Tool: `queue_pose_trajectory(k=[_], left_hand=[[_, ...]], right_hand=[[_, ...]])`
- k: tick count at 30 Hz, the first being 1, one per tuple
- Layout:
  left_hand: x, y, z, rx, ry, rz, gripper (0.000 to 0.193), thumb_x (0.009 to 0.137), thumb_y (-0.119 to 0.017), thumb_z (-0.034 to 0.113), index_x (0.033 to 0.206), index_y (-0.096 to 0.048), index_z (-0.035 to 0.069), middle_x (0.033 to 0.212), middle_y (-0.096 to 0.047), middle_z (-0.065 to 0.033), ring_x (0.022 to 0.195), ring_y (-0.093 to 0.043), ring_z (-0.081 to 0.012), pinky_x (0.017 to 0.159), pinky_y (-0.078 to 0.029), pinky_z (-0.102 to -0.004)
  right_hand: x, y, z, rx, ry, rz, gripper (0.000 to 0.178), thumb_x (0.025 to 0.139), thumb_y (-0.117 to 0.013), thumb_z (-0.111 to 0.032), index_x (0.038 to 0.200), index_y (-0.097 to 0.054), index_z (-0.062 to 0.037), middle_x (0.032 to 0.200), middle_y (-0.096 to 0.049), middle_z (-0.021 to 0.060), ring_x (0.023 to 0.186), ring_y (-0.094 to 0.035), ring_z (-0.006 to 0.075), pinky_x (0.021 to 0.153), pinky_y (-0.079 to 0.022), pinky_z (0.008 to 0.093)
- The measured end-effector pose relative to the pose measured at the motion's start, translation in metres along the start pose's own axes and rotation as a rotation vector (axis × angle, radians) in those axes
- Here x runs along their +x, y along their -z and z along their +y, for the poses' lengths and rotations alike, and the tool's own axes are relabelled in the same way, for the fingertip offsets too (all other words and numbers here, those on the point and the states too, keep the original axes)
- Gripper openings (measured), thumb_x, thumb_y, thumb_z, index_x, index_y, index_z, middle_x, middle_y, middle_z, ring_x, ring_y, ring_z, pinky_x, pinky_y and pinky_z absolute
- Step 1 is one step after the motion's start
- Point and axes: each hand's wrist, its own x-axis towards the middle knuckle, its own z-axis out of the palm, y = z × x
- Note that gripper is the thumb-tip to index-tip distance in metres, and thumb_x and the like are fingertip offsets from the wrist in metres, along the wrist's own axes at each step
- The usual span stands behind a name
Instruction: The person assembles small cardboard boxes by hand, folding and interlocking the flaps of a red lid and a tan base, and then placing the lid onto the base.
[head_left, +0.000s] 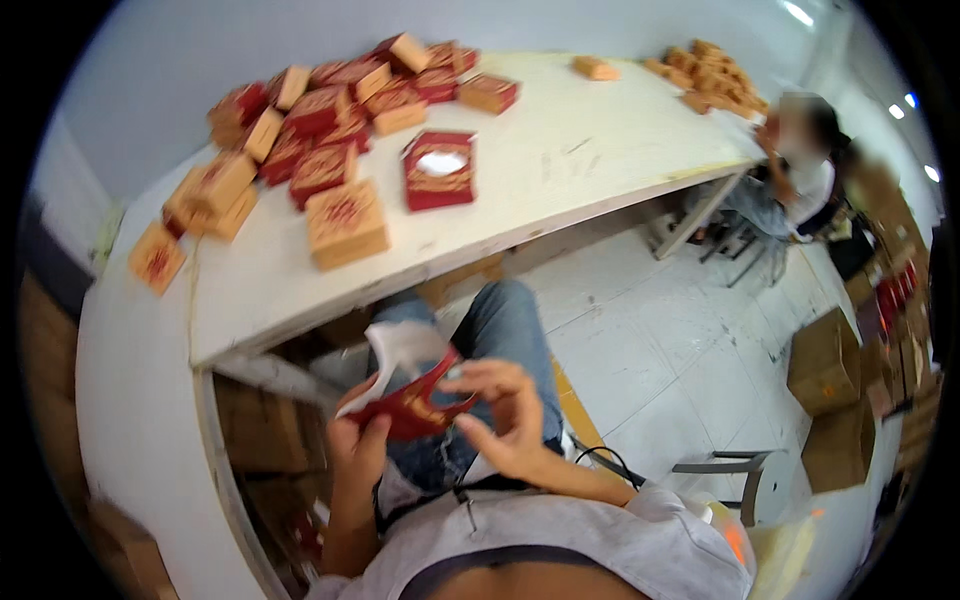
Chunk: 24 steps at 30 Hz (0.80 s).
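Red, white-lined carton (405, 412): left grip (356, 450) pinching edge; right grip (510, 415) at rim, clasp unclear; apparently mid-folding; next crease needs steady hold.

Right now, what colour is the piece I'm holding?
The held piece is red with gold patterning, white inside; head view.

Nothing legible for you: red print (342, 212) on the front tan box (350, 247), gold print (410, 403) on your red carton (397, 418), both too blurred.
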Motion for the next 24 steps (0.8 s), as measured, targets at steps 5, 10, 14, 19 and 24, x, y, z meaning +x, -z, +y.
queue_pose_trajectory(k=[5, 10, 14, 19, 24], left_hand=[[0.015, -0.005, 0.004, -0.083, 0.051, -0.030, 0.033, 0.084, -0.054, 0.006, 0.116, -0.051, -0.004, 0.105, -0.059, -0.0097, 0.096, -0.053, -0.0125, 0.085, -0.041, -0.0257], [0.014, -0.003, 0.000, -0.304, 0.107, -0.089, 0.037, 0.086, -0.055, 0.008, 0.119, -0.046, -0.004, 0.107, -0.058, -0.0105, 0.095, -0.056, -0.0137, 0.085, -0.043, -0.0270], [0.014, 0.003, -0.003, -0.495, 0.221, -0.148, 0.043, 0.085, -0.057, 0.014, 0.121, -0.042, -0.004, 0.113, -0.056, -0.0131, 0.097, -0.058, -0.0194, 0.086, -0.046, -0.0326], [0.009, 0.008, -0.012, -0.663, 0.432, -0.347, 0.050, 0.081, -0.063, 0.023, 0.120, -0.043, -0.001, 0.110, -0.057, -0.0147, 0.095, -0.060, -0.0208, 0.082, -0.049, -0.0320], [0.013, 0.008, -0.006, -0.468, 0.394, -0.165, 0.071, 0.078, -0.064, 0.041, 0.128, -0.036, 0.000, 0.114, -0.055, -0.0138, 0.100, -0.057, -0.0190, 0.083, -0.048, -0.0316]], right_hand=[[0.007, 0.014, -0.006, 0.210, -0.150, -0.148, 0.054, 0.077, -0.054, 0.010, 0.120, -0.026, -0.0049, 0.117, -0.045, 0.0208, 0.096, -0.060, 0.0278, 0.071, -0.050, 0.0273], [0.012, 0.033, -0.007, 0.155, 0.043, -0.362, 0.048, 0.077, -0.058, 0.004, 0.116, -0.031, 0.0007, 0.108, -0.052, 0.0219, 0.092, -0.062, 0.0290, 0.053, -0.048, 0.0209], [0.011, 0.041, 0.007, 0.043, 0.157, -0.134, 0.059, 0.073, -0.070, -0.012, 0.119, -0.035, -0.0002, 0.115, -0.049, 0.0218, 0.104, -0.055, 0.0265, 0.058, -0.048, 0.0228], [0.020, 0.034, 0.017, 0.225, -0.461, -0.486, 0.106, 0.061, -0.080, -0.040, 0.138, -0.016, -0.0050, 0.131, -0.038, 0.0129, 0.118, -0.041, 0.0221, 0.097, -0.032, 0.0340], [0.016, 0.019, 0.007, 0.021, -0.468, -0.379, 0.079, 0.075, -0.064, -0.014, 0.137, -0.017, -0.0012, 0.116, -0.051, 0.0164, 0.106, -0.051, 0.0205, 0.090, -0.039, 0.0320]])
